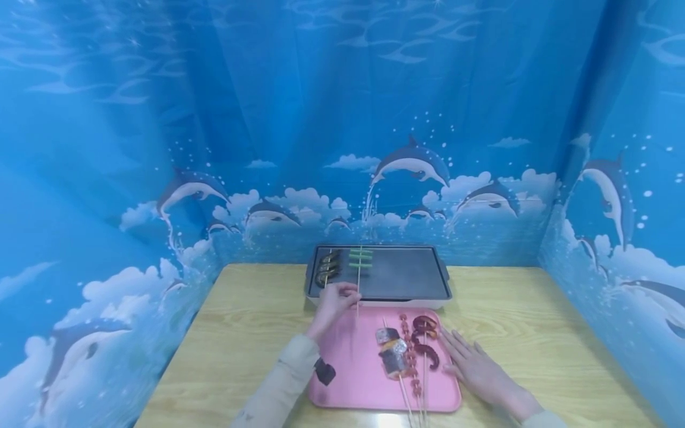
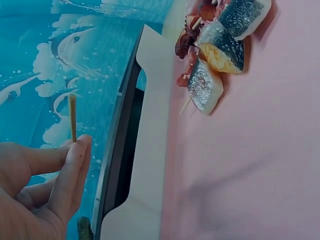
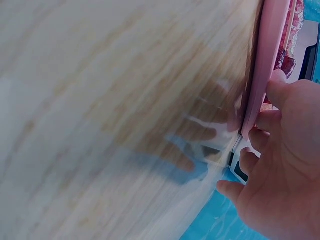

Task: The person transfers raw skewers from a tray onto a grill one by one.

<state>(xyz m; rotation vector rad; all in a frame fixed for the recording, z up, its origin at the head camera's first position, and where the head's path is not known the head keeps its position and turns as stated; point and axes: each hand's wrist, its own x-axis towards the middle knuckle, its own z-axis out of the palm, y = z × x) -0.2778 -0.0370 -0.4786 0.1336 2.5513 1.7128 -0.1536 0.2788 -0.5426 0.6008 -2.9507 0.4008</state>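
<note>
My left hand (image 1: 336,302) pinches the thin wooden stick (image 2: 73,117) of a skewer of green vegetable pieces (image 1: 361,258) between thumb and fingertips. In the head view those pieces overlap the left part of a dark griddle (image 1: 407,273). Left of them, a skewer of dark, curled pieces (image 1: 327,267) lies on the griddle. My right hand (image 1: 478,370), fingers extended, is at the right edge of the pink tray (image 1: 348,386); its thumb reaches the rim in the right wrist view.
On the tray's right half lie a fish-chunk skewer (image 1: 395,359), a skewer of small red pieces (image 1: 415,386) and a dark red tentacle skewer (image 1: 432,356). Their sticks point toward the front edge. Behind the wooden table (image 1: 514,315) hangs a blue dolphin-print curtain (image 1: 299,148).
</note>
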